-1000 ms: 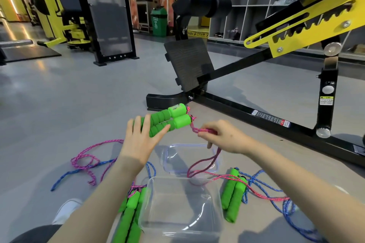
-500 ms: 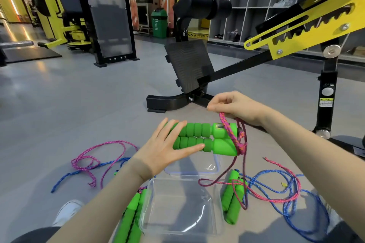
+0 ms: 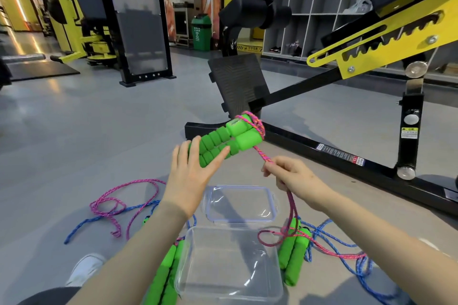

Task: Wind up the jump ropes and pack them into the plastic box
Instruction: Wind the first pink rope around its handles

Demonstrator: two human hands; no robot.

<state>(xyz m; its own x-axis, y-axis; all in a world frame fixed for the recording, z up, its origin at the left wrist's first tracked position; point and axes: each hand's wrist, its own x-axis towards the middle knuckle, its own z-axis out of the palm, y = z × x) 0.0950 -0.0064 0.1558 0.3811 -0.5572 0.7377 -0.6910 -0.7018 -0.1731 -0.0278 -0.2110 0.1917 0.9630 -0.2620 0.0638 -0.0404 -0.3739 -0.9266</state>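
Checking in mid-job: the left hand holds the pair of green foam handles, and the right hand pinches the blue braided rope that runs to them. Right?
Not quite. In the head view, the braided rope that the right hand pinches is pink, not blue. The blue ropes lie on the floor. The rest stands: the left hand holds the pair of green foam handles.

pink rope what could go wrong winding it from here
Slack of the pink rope lies across the spare handles and blue rope on the floor, so pulling may snag or drag them. The few turns sit at the very end of the held handles and could slip off if the right hand slackens.
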